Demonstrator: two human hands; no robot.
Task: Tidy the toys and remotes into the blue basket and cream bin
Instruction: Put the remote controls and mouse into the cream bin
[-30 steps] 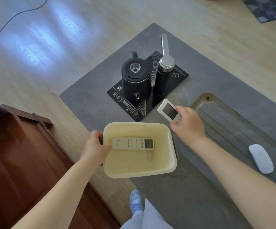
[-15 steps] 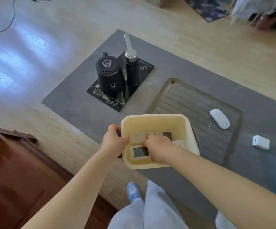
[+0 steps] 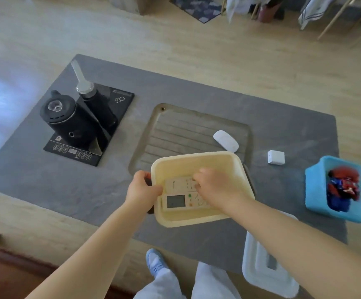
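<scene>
While the left hand (image 3: pixel 143 190) grips the cream bin (image 3: pixel 197 220) by its near-left rim above the table (image 3: pixel 45 180), the bin could tip if that hold slackens. The right hand (image 3: pixel 216 188) reaches inside, fingers curled over two remotes (image 3: pixel 176 200) lying on the bin's floor; whether they pinch one cannot be told.

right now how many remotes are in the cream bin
2, side by side in the cream bin: the far remote and the near remote. The right hand could hide more.
</scene>
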